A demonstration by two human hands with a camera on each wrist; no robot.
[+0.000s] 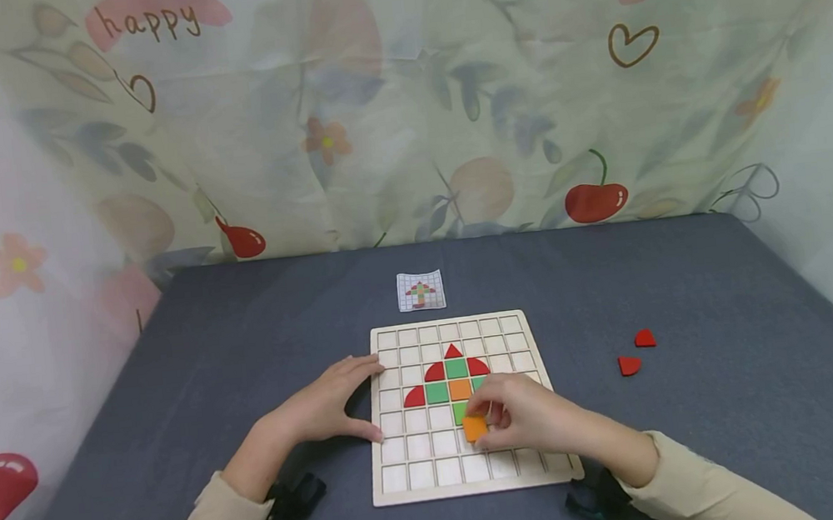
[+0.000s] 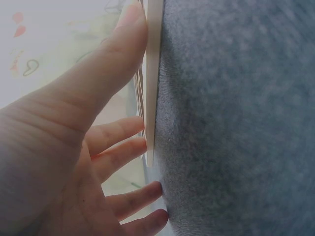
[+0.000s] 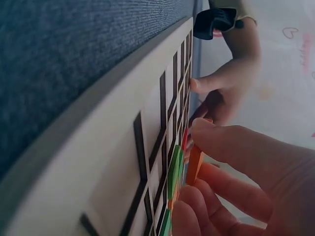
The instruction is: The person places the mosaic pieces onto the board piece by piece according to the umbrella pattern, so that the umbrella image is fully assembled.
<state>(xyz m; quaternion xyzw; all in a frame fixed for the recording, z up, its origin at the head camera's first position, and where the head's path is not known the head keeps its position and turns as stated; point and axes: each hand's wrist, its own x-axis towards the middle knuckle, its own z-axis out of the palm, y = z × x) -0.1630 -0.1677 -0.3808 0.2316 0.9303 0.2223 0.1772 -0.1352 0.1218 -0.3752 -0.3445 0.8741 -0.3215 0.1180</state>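
Observation:
A wooden grid board [image 1: 411, 495] lies on the table, with red, green and orange pieces set in its squares. My right hand [image 1: 525, 413] pinches an orange square tile [image 1: 475, 429] between thumb and fingers, just below a green square [image 1: 459, 411] on the board. In the right wrist view the orange tile [image 3: 195, 164] is tilted on edge near the board's surface. My left hand [image 1: 328, 404] rests at the board's left edge with fingers spread, thumb and fingertips touching the rim. The left wrist view shows the thumb [image 2: 129, 42] against that edge.
Two red pieces, one upper [image 1: 645, 338] and one lower [image 1: 629, 366], lie on the dark tablecloth [image 1: 703, 416] right of the board. A small pattern card [image 1: 421, 291] with a similar coloured figure lies behind the board. A printed curtain [image 1: 402, 111] hangs beyond the table's far edge.

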